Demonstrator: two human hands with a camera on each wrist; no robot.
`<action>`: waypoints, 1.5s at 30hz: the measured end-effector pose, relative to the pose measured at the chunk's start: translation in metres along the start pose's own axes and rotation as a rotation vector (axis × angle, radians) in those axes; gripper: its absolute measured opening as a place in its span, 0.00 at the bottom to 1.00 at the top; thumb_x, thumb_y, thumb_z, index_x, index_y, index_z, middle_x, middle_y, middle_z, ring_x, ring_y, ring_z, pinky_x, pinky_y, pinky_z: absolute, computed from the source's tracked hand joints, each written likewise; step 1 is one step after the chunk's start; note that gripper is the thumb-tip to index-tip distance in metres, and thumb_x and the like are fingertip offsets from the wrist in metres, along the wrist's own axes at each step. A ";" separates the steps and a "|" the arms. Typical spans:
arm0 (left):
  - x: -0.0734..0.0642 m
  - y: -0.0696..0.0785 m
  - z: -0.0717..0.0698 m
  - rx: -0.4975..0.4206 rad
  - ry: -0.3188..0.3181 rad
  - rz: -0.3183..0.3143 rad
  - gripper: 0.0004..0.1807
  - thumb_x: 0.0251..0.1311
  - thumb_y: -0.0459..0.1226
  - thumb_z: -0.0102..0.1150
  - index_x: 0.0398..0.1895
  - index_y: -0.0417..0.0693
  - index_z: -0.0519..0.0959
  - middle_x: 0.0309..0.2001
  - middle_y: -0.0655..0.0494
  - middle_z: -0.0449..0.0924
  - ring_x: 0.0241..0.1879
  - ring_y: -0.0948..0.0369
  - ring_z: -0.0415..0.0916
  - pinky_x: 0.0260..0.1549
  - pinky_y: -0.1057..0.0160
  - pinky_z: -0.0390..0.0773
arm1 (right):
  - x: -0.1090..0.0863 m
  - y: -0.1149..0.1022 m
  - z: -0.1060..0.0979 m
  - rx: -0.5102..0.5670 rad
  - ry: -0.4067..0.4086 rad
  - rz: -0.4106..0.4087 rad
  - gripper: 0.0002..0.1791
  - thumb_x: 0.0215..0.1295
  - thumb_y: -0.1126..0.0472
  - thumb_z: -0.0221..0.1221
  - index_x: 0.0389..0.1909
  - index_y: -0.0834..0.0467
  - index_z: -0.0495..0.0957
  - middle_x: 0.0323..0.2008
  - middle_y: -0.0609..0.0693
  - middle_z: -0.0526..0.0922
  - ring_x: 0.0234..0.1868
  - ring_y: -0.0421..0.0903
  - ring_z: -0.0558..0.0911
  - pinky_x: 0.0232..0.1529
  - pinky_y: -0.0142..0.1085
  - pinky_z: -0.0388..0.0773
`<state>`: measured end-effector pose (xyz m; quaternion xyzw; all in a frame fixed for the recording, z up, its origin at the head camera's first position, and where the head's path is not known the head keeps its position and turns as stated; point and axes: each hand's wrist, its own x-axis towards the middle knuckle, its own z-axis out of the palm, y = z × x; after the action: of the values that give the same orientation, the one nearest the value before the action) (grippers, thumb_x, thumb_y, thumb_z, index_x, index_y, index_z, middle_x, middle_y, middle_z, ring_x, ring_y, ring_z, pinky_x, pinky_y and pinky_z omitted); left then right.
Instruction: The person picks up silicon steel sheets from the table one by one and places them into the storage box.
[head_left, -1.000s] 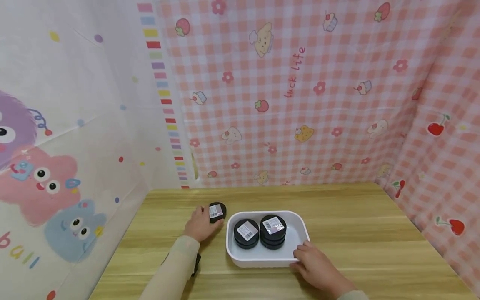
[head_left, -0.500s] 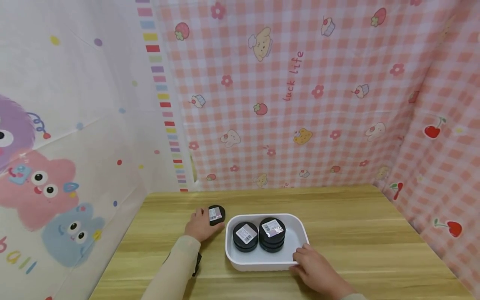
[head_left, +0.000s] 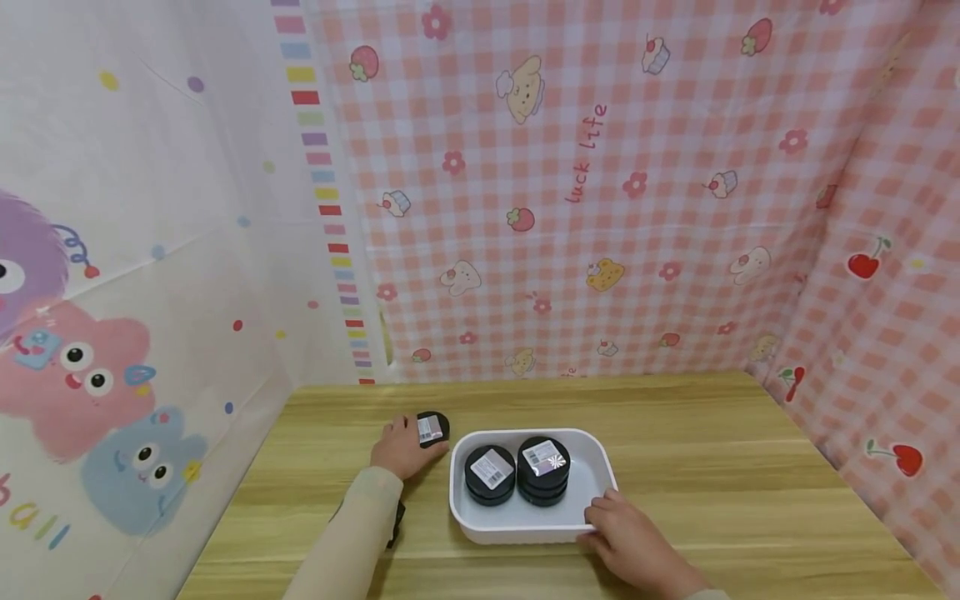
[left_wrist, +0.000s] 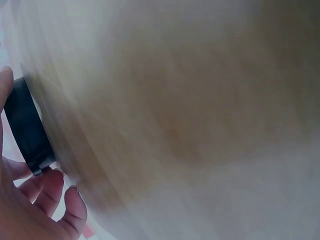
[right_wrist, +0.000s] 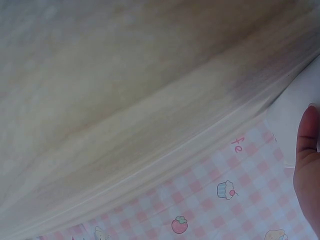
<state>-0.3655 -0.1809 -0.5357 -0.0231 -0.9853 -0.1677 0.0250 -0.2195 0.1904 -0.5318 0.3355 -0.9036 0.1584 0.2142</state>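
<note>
My left hand (head_left: 402,448) grips a flat round black tin (head_left: 432,427) with a pale barcode label on top, at the wooden table just left of a white tray. In the left wrist view the thumb is at one end of the black tin (left_wrist: 29,125) and curled fingers at the other. My right hand (head_left: 630,537) holds the near right corner of the white tray (head_left: 525,534), thumb outside and fingers over the rim. Inside the tray stand two stacks of similar black tins, a lower left stack (head_left: 491,475) and a taller right stack (head_left: 543,468).
The wood-grain table (head_left: 697,450) runs back to a pink checked cloth (head_left: 570,250) hung behind it. A white cloth (head_left: 247,250) with cartoon prints hangs on the left. A black wrist device (head_left: 397,525) shows beside my left sleeve.
The head view has tilted slightly, so everything sits a little lower in the picture. Both hands keep their holds, and the tins and tray stay in place.
</note>
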 end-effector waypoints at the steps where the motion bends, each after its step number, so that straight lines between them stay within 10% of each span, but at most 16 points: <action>1: 0.000 0.000 -0.001 0.000 0.000 0.000 0.53 0.55 0.67 0.62 0.70 0.35 0.65 0.62 0.35 0.69 0.61 0.39 0.69 0.53 0.38 0.76 | 0.000 0.000 0.000 0.001 0.002 -0.001 0.15 0.55 0.55 0.71 0.22 0.46 0.72 0.25 0.35 0.72 0.31 0.36 0.67 0.31 0.30 0.67; 45: -0.047 -0.003 -0.020 -0.044 0.095 0.140 0.50 0.60 0.67 0.57 0.71 0.37 0.64 0.62 0.41 0.71 0.55 0.50 0.73 0.55 0.47 0.76 | 0.003 -0.004 -0.002 0.003 -0.013 0.009 0.15 0.55 0.56 0.71 0.22 0.48 0.73 0.25 0.36 0.73 0.31 0.38 0.67 0.31 0.31 0.68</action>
<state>-0.3184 -0.1922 -0.5205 -0.0845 -0.9750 -0.1880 0.0830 -0.2178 0.1867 -0.5281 0.3327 -0.9062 0.1586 0.2072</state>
